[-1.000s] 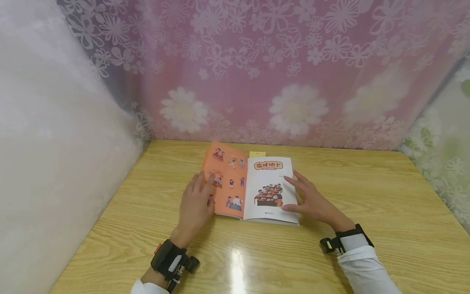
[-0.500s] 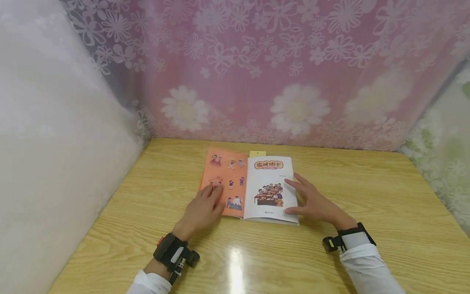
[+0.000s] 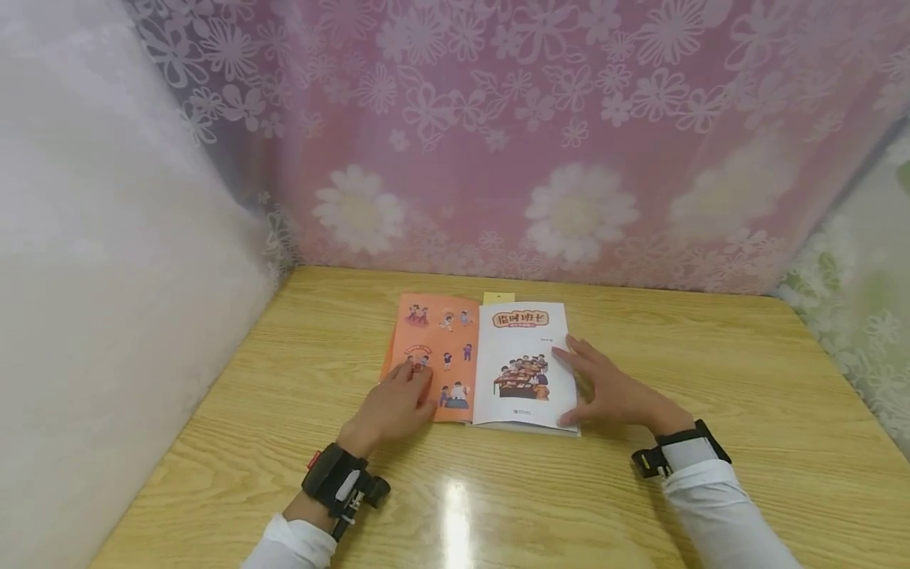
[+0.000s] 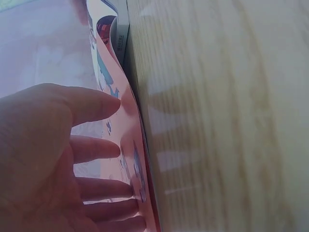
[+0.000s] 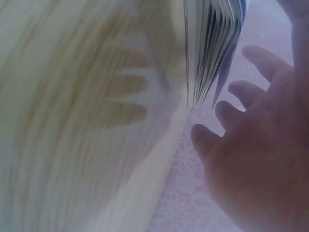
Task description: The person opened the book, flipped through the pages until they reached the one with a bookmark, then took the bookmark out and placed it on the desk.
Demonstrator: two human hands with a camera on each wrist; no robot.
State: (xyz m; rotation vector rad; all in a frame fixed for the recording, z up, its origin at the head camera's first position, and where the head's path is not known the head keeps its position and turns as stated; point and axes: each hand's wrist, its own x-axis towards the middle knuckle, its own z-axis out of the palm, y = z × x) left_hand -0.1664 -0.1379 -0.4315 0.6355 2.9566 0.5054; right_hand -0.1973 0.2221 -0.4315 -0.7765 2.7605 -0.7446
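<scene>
An opened book [image 3: 526, 363] lies on the wooden table, its left page [image 3: 455, 316] orange with small cartoon figures, its right page white with a title and a classroom drawing. My left hand [image 3: 394, 401] rests on the orange page's lower left, fingers extended; in the left wrist view the fingertips press on the orange sheet [image 4: 128, 130]. At the book's right edge is my right hand [image 3: 614, 387], thumb and fingers spread apart. The right wrist view has the fingers beside the fanned page edges [image 5: 212, 53], with nothing gripped.
A yellow tab [image 3: 498, 298] sticks out above the book's top edge. The wooden table [image 3: 284, 363] runs back to a pink flowered curtain [image 3: 455, 158], with a white sheet [image 3: 128, 237] on the left. Each wrist wears a black strap with a camera [image 3: 341, 486].
The orange left page has come down flatter. My left hand has shifted right and a little down, from the page's outer edge onto the page. The right hand has moved slightly right and down.
</scene>
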